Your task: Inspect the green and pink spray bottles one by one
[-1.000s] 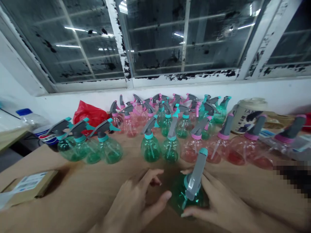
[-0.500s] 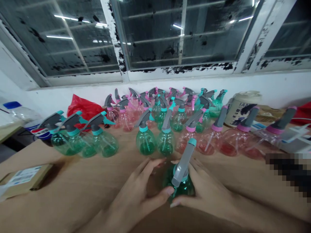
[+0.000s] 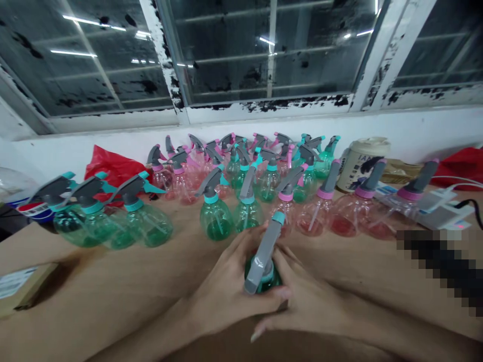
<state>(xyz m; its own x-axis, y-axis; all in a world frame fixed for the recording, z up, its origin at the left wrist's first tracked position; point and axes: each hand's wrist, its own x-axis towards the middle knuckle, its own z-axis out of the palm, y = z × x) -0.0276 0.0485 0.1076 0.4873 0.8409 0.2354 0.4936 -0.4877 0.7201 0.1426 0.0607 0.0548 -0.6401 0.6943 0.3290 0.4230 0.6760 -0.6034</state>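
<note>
A green spray bottle (image 3: 263, 259) with a grey and turquoise trigger head stands upright before me at the table's front middle. My left hand (image 3: 226, 289) is wrapped round its left side, the thumb crossing its front. On the other side my right hand (image 3: 307, 296) curves against the bottle, its thumb stretched out below the left one. Most of the bottle's body is hidden by my fingers. Just beyond my hands stand another green spray bottle (image 3: 216, 223) and a pink spray bottle (image 3: 310, 222), each with some liquid at the bottom.
Several more green and pink spray bottles (image 3: 181, 183) fill the back by the wall. A small cardboard box (image 3: 32, 286) lies at left. Red plastic bags (image 3: 113, 166), a cream container (image 3: 360, 163) and a white power strip with cables (image 3: 439, 213) stand around them on the brown table (image 3: 181, 271).
My left hand has closed in from beside the bottle and now grips it. The camera view has shifted slightly to the right.
</note>
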